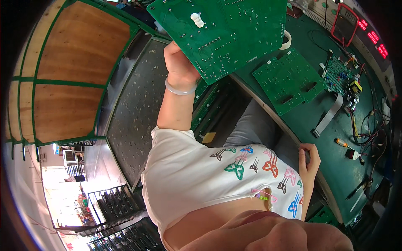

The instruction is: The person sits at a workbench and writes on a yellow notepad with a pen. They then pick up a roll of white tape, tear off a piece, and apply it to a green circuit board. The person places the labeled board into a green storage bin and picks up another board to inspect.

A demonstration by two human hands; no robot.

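My left hand (179, 62), a pale bangle on its wrist, is closed on the near left edge of a large green circuit board (243, 42). The board is raised and tilted, its side dotted with solder joints toward me; a small white lump (197, 20) sits on it. Most of the gripping fingers are hidden behind the board. Lower right, my right hand (309, 161) rests by the bench edge, fingers loosely bent, thumb apart, nothing visible in it. Nearest to it is the green bench top (331, 167). Another green circuit board (289, 79) lies flat there.
A populated board (341, 75) with a grey ribbon cable (328, 117) and tangled wires lies at the right. Also on the bench are a white tape roll (286, 39), a red-framed multimeter (344, 24) and an orange-handled screwdriver (341, 142). Wooden panels (75, 46) stand left.
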